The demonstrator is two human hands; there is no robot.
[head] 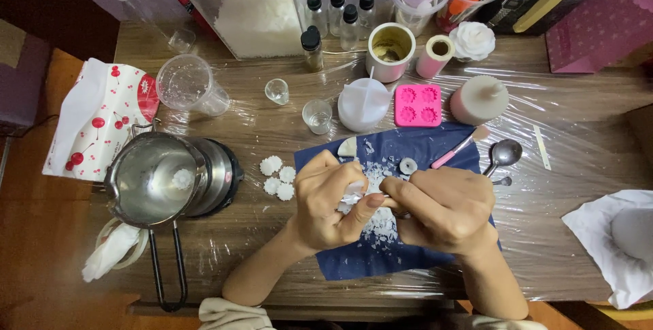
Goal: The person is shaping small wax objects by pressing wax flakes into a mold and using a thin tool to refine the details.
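My left hand and my right hand meet over a dark blue sheet on the wooden table. My left hand pinches a small white wax piece. My right hand grips a thin tool against that piece; most of the tool is hidden by my fingers. White wax shavings lie scattered on the blue sheet under both hands. Three small white wax flowers rest on the table left of my left hand.
A steel pitcher holding a wax flower sits on a small burner at left. A pink flower mould, white cup, pink brush, metal spoon, clear cups, small bottles and candles stand behind. White tissue lies at right.
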